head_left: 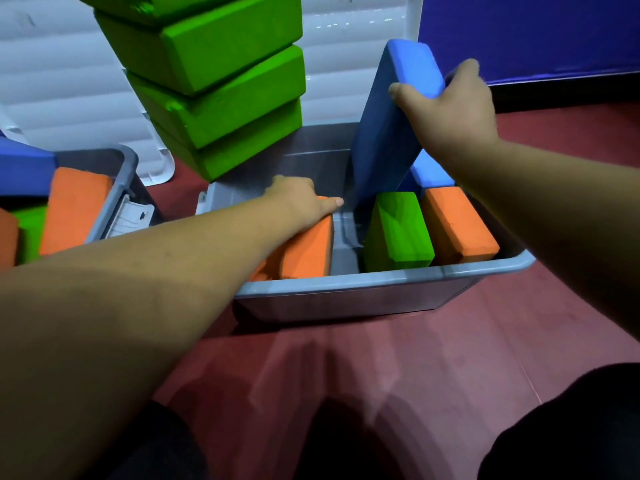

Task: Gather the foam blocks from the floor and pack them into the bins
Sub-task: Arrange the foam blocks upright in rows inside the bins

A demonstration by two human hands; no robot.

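A dark red floor [398, 358] runs up to a blue wall [536, 32], with white ribbed lids [69, 81] standing behind the bins. The main grey bin [346, 284] sits in the middle, and a second grey bin [128, 168] at the left holds orange, green and blue blocks. A leaning stack of green blocks [221, 81] rises by the main bin's far left corner.

Inside the main bin a tall blue block [381, 133] stands on end. To its right are a green block [398, 230], an orange block [457, 223] and a flat blue block [429, 171] behind them.

The right hand [450, 105] grips the tall blue block's top, thumb on the near face and fingers over the far edge. The left hand [298, 199] rests on a tilted orange block [308, 247] at the bin's left. One finger is stretched forward; I cannot tell whether the others curl round it.
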